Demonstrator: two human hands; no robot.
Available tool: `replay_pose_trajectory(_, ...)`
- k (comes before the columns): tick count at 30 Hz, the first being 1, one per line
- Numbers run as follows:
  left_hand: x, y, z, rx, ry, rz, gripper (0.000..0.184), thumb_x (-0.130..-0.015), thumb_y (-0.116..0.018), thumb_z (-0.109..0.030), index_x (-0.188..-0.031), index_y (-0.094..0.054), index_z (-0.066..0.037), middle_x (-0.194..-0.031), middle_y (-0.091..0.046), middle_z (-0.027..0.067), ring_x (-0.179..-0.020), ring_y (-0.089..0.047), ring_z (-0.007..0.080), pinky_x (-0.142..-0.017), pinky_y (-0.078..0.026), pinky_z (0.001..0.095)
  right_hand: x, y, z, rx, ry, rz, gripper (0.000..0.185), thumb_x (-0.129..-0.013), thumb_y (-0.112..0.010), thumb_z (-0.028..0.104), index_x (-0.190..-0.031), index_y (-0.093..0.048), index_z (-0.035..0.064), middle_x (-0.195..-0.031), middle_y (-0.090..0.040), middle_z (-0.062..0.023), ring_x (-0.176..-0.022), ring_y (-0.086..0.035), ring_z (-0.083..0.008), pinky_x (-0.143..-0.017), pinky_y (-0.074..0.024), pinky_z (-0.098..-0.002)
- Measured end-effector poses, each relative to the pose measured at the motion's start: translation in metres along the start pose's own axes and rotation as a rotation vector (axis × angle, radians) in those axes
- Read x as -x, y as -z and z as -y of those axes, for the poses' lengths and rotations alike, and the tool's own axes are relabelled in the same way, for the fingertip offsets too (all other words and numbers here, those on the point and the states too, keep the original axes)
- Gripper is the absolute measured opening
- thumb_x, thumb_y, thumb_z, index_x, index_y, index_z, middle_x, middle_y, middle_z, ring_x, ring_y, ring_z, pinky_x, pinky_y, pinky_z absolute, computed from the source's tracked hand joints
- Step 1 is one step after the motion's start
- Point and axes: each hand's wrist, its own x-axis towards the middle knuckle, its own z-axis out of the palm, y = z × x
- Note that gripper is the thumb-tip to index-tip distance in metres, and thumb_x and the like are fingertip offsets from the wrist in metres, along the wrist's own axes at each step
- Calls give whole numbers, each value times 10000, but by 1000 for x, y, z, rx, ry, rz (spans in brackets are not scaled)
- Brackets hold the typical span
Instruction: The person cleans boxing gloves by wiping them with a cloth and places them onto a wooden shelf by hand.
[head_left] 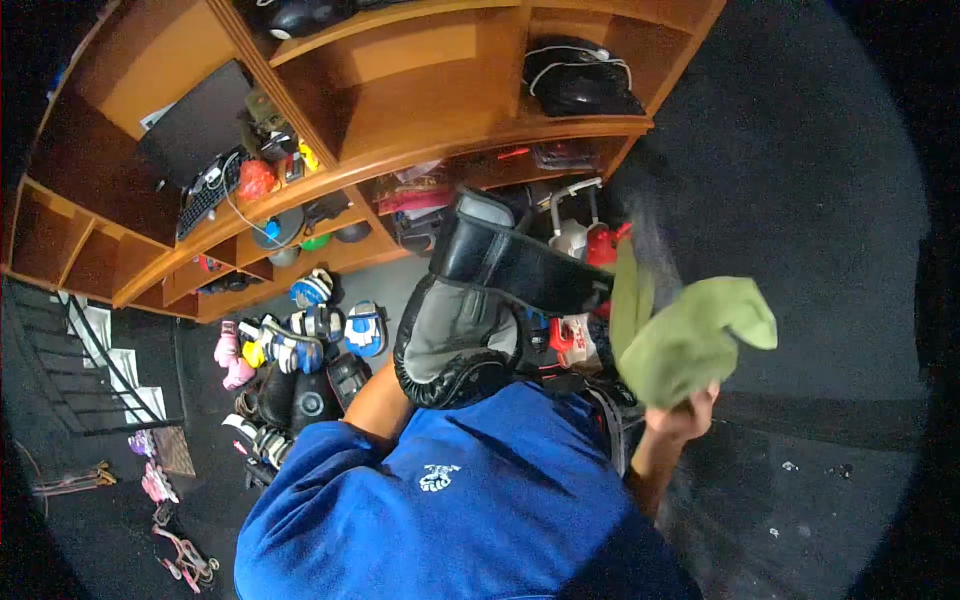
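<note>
A black and grey boxing glove (pixel 460 335) is held up in front of my chest, its padded end toward me and its black cuff (pixel 520 265) open at the far end. My left forearm (pixel 382 405) runs up behind the glove, and the hand itself is hidden there, supporting it. On the right, my right hand (pixel 685 415) grips a green cloth (pixel 685 345) from below. The cloth is bunched, blurred by motion, and hangs apart from the glove.
A wooden shelf unit (pixel 420 105) curves across the top, with a laptop (pixel 200 125) and a black helmet-like item (pixel 582 80). Focus mitts (pixel 366 328) and pink gloves (pixel 232 355) lie on the floor at left. A stair railing (pixel 75 350) stands far left.
</note>
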Motion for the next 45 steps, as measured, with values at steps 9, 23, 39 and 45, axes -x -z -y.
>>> replay_pose_trajectory(9,32,8,3,66,-28,-52,450,-909,-491,-397,-1117,-582,-8,-1005,-639,103,-900,-593,200,-828,-455,322,-65,-71,75,-963,-617,687,276,-798,-584,229,-978,-603,21,-965,-603,-120,-914,-574,-239,-815,-447,-361)
replay_pose_trajectory(23,62,70,1,66,-65,-265,458,-902,-490,-426,-1092,-589,-21,-952,-654,107,-824,-624,210,-751,-502,327,5,-29,38,-441,-1102,430,359,-890,-497,304,-1062,-597,5,-923,-634,-72,-814,-591,-171,-720,-483,-308)
replay_pose_trajectory(39,37,33,-8,150,71,-42,480,-897,-489,-444,-1118,-578,-27,-1009,-638,118,-850,-628,220,-776,-510,336,104,-110,51,-325,-613,901,181,-854,-556,128,-863,-606,-46,-770,-636,-163,-660,-591,-254,-613,-440,-379)
replay_pose_trajectory(45,54,63,-12,114,-21,-87,493,-901,-480,-432,-1187,-531,-34,-1112,-597,124,-953,-594,230,-854,-474,360,153,-20,13,259,-1239,1085,367,-815,-619,318,-749,-589,-42,-687,-611,-140,-557,-531,-195,-564,-435,-382)
